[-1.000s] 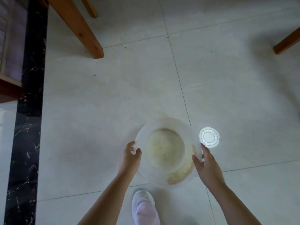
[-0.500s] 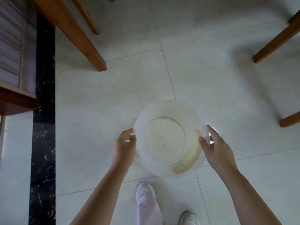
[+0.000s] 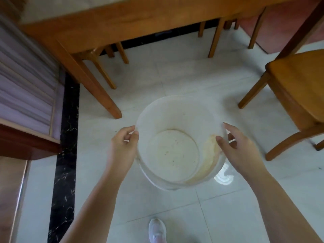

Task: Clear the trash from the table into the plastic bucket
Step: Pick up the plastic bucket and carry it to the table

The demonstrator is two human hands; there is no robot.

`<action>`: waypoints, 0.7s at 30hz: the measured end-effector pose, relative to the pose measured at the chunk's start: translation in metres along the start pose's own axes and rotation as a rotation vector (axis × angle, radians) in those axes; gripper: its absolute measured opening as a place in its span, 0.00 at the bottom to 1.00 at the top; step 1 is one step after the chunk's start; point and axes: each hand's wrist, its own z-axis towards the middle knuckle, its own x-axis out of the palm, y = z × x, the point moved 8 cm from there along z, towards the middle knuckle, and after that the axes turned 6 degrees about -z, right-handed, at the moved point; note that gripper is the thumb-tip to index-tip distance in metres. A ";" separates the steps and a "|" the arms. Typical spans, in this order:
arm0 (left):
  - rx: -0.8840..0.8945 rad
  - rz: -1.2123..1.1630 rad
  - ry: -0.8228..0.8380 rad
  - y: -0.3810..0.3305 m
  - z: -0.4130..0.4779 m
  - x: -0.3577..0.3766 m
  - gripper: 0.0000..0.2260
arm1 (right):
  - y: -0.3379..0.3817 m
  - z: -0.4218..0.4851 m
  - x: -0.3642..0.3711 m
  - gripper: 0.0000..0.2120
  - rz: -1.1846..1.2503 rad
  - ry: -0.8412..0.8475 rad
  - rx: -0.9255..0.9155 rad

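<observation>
Pale tiled floor (image 3: 177,78) surrounds the bucket (image 3: 175,114), wooden table (image 3: 126,20) beyond.

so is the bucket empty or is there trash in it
Empty: the plastic bucket shows a bare bottom, only specks and a yellowish stain on its wall.

Left hand (image 3: 122,146) and right hand (image 3: 240,149) grip the plastic bucket (image 3: 175,118) by its rim above tiled floor (image 3: 175,76).

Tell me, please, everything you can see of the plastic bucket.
The plastic bucket is round, translucent white and upright, its open mouth facing the camera. It holds no trash; specks dot the bottom and a yellow-brown stain marks the right inner wall. The left hand and right hand grip its rim on opposite sides, over the tiled floor.
</observation>
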 end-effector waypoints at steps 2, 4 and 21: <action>0.045 -0.026 -0.003 -0.044 -0.007 -0.009 0.07 | 0.027 -0.001 -0.034 0.18 0.026 -0.045 -0.030; 0.079 -0.059 -0.022 -0.086 -0.015 -0.021 0.07 | 0.054 -0.004 -0.066 0.17 0.064 -0.085 -0.058; 0.310 -0.262 -0.185 -0.311 -0.101 -0.151 0.06 | 0.248 -0.073 -0.253 0.11 0.481 -0.216 -0.265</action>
